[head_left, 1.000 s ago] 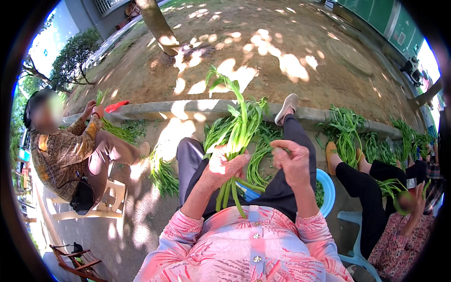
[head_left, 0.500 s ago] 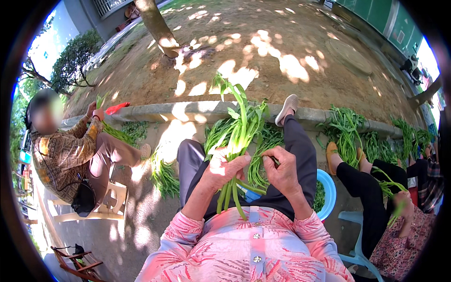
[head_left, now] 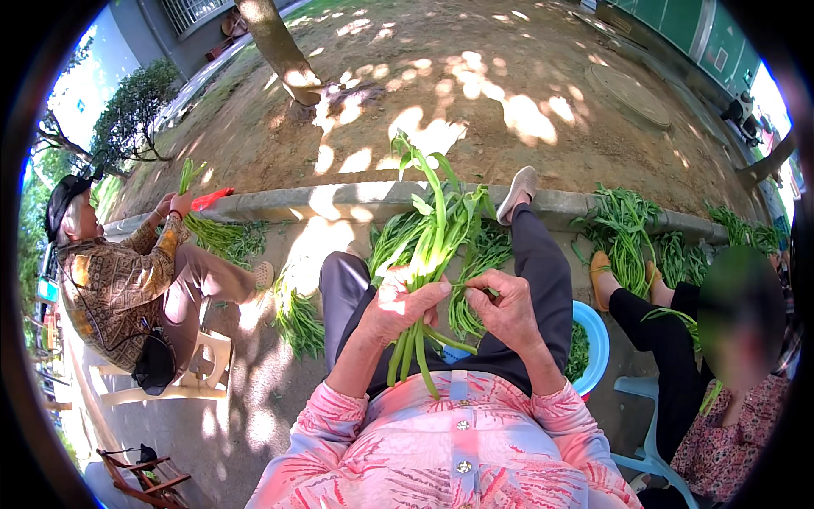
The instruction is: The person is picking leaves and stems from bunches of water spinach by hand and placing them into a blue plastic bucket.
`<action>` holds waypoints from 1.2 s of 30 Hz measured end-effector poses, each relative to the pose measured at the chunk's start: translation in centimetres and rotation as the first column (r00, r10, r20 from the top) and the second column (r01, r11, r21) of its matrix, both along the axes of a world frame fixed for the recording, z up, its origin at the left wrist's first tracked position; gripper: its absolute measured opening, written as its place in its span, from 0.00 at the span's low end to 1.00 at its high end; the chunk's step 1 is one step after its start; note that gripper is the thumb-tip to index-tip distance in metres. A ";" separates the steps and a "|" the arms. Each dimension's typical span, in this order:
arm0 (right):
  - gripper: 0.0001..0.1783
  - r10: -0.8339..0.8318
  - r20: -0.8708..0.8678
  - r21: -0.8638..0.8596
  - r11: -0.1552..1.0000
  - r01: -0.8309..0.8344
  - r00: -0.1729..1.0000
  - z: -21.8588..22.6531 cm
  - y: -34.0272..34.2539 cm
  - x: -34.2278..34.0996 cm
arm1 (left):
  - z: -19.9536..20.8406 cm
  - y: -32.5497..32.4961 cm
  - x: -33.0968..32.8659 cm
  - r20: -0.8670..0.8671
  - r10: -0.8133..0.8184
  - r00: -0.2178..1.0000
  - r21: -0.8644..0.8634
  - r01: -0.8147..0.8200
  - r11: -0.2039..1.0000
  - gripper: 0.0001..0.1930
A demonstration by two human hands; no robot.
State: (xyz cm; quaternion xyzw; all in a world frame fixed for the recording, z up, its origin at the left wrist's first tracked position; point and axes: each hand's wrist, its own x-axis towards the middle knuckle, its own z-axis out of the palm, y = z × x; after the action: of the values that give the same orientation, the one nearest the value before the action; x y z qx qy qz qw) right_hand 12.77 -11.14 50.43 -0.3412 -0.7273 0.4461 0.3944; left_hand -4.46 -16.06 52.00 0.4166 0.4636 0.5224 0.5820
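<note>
My left hand (head_left: 394,310) is closed round a bunch of water spinach (head_left: 437,233), its leafy tops pointing away from me and the cut stem ends hanging over my lap. Close on its right, my right hand (head_left: 509,310) pinches a thin green stem (head_left: 462,286) between thumb and fingertips. That stem reaches toward the bunch, but my left fingers hide where it joins. More loose greens (head_left: 492,246) lie on the ground between my legs. Beneath the stems, a bit of something blue (head_left: 455,352) shows, mostly hidden.
A light-blue basin (head_left: 600,356) with chopped greens stands by my right leg. Piles of greens (head_left: 297,318) lie along the concrete curb (head_left: 365,199). A seated person (head_left: 119,280) at left holds greens; another (head_left: 729,433) sits at right near a blue chair (head_left: 640,424).
My right hand has shifted slightly left, and a thin stem now shows in its pinch. The person at right has leaned in, covering their hands. The person at left has turned their head.
</note>
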 end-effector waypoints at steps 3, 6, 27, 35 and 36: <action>0.02 -0.040 -0.006 -0.019 0.999 0.039 0.999 -0.2 -0.4 -0.3 | 0.0 -0.1 0.0 0.003 -0.002 1.000 -0.001 0.002 1.000 0.07; 0.02 -0.121 -0.038 0.007 0.993 0.122 0.992 -0.5 -0.2 -0.2 | -0.1 -0.2 0.3 -0.018 -0.023 1.000 0.010 0.024 1.000 0.08; 0.07 -0.317 -0.719 -0.639 0.651 -0.409 0.619 -5.8 4.8 -0.3 | 0.8 -0.7 0.1 0.309 -0.099 0.946 -0.068 0.126 0.990 0.09; 0.09 -0.082 -0.633 -0.577 0.712 -0.399 0.770 -4.9 2.9 1.1 | 0.7 -0.4 -0.2 0.264 -0.048 0.963 -0.093 0.075 0.993 0.09; 0.08 -0.056 -0.577 -0.581 0.729 -0.362 0.815 -4.6 2.9 1.0 | 0.6 -0.4 -0.2 0.253 -0.053 0.966 -0.080 0.076 0.994 0.09</action>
State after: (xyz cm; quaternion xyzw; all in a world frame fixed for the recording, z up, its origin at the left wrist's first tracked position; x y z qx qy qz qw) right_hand 13.81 -8.27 45.87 -0.2492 -0.3969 0.7879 0.3995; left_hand -4.69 -16.46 52.61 0.3357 0.3955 0.5304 0.6705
